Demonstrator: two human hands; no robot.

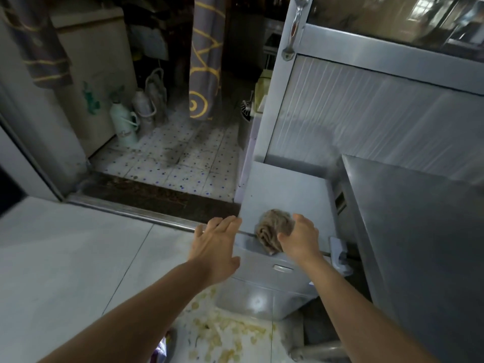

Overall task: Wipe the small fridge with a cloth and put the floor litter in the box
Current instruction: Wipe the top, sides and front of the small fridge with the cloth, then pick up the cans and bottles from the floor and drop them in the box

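The small grey fridge (285,189) stands low between the doorway and a steel counter. A crumpled brown cloth (272,227) lies on its top near the front edge. My right hand (301,238) holds the cloth against the fridge top, fingers curled over it. With straight fingers, my left hand (214,242) rests on the fridge's front left corner. Pale yellowish litter (225,334) is scattered on the floor in front of the fridge. No box is in view.
A steel counter (419,231) rises at the right, with a ribbed cabinet door (366,113) behind the fridge. Beyond a dark threshold (146,192), a dotted tile floor holds thermos flasks (125,121) and a hanging patterned curtain (204,61). A purple item (159,349) lies at the bottom.
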